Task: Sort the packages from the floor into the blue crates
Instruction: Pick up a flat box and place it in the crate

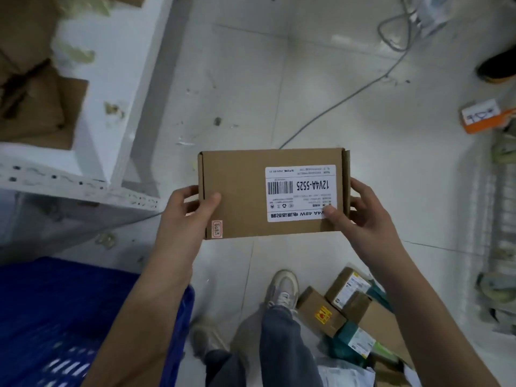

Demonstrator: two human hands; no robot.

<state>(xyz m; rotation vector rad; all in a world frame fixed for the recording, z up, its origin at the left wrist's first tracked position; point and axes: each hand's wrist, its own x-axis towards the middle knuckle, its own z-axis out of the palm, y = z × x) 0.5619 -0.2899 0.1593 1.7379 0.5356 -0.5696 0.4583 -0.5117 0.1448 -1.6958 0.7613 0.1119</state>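
Blue plastic marks the crate (pixel 69 317) at the lower left, kept close beside the person so a package can be dropped into it without a step. Between crate and pile, 1 brown cardboard box (pixel 273 192) is held level above the floor (pixel 335 93) by its short ends, label (pixel 300 192) turned up, probably so it can be read before sorting: the left hand (pixel 192 210) and the right hand (pixel 360 210) are each curled round an end, thumb on top. Further packages (pixel 349 311) are left heaped on the floor at the lower right.
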